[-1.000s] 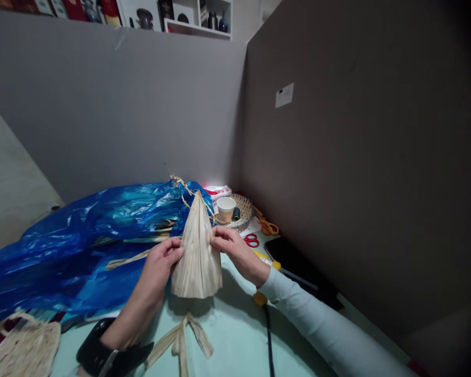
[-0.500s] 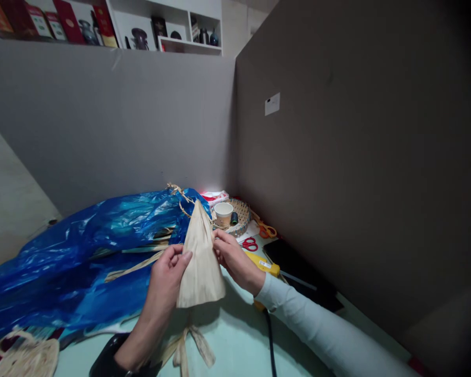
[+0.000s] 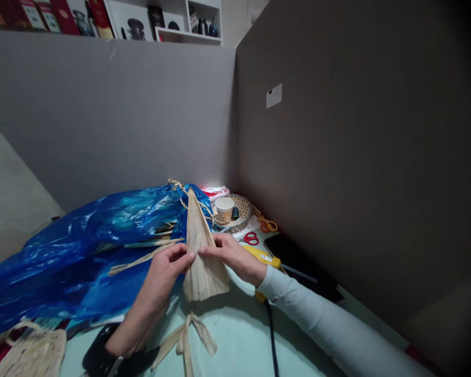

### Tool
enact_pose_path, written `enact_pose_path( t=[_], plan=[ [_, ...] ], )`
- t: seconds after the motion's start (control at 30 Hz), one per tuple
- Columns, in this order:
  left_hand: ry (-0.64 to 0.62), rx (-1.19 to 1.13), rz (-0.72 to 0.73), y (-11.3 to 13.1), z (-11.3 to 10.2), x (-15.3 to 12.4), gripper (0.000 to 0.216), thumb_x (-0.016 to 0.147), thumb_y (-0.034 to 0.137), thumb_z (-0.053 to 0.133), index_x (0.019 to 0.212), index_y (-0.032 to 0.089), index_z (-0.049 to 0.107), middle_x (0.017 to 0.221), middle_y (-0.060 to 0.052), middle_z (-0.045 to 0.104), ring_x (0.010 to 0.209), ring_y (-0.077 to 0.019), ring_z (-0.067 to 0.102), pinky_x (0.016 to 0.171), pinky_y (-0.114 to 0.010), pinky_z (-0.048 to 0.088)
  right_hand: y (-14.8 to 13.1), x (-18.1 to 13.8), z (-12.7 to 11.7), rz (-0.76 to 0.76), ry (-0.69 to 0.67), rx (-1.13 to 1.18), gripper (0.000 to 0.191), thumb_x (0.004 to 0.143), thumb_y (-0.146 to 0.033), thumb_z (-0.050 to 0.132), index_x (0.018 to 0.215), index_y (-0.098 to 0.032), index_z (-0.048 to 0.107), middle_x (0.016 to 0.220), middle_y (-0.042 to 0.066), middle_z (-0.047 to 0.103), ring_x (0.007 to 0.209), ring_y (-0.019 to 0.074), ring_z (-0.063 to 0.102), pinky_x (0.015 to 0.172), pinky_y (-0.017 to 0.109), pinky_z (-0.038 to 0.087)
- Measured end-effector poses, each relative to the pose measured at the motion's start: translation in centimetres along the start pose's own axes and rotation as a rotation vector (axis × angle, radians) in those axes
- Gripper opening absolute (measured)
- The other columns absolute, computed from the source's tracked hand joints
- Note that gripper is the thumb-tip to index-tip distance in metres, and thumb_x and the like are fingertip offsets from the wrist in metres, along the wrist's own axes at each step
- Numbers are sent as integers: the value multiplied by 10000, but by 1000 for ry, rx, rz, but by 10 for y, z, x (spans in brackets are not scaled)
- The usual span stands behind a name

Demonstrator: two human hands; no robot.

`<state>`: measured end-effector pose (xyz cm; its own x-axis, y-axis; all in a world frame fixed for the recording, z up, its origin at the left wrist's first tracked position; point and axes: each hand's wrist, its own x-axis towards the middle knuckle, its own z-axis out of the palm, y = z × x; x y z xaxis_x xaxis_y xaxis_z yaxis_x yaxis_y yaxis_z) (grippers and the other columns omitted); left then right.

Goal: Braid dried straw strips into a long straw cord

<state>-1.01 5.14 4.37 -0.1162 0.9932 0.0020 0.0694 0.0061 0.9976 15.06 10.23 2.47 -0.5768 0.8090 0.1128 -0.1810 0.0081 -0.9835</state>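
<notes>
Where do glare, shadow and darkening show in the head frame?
Head view: glare streaks the blue plastic sheeting; soft shadow on the pale green tabletop below the fan-shaped dried husk; right partition fades to black toward the frame's upper right.

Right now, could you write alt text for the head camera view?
A person's left fingers and right fingers hold a pale, leaf-like triangular sheet above a mint-green table, with blue plastic at left and a basket beyond.
</notes>
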Motion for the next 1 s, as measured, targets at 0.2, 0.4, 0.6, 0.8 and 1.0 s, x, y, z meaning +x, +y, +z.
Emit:
enact_pose_path(
  t=[0.2,0.4,0.6,0.8,1.0],
  plan=[
    [-55,20,-55,4,-2,-1,229,576,326,787,715,154,725,667,-14,660,649,-185,586,607,-275,443,2,0,1,43,-31,-18,346,675,-426,731,820,-121,654,734,-1,593,645,125,505,638,249,394],
    [-69,1,-42,1,-3,-1,187,600,308,765,701,155,729,629,-32,668,620,-210,609,590,-299,452,2,0,-1,52,-6,-58,356,660,-442,755,771,-131,623,692,-14,558,625,116,472,578,229,348],
    [-72,-3,-35,0,-4,1,167,579,278,768,683,155,724,595,-25,650,607,-215,612,577,-301,449,-4,-2,-1,54,-29,-72,384,649,-446,782,798,-115,659,693,-13,570,611,108,473,593,233,364],
    [-78,19,-24,-1,-2,2,163,592,279,748,688,150,719,597,-19,635,583,-199,587,563,-298,437,-3,-3,-1,45,-30,-52,381,651,-442,789,826,-118,692,718,-6,603,635,118,501,620,243,385],
    [-47,87,19,5,3,0,106,538,234,733,518,174,647,525,26,551,515,-138,457,508,-246,331,4,-1,-1,64,-38,-24,365,658,-433,768,826,-117,696,705,1,614,619,125,516,633,258,398]
  ],
)
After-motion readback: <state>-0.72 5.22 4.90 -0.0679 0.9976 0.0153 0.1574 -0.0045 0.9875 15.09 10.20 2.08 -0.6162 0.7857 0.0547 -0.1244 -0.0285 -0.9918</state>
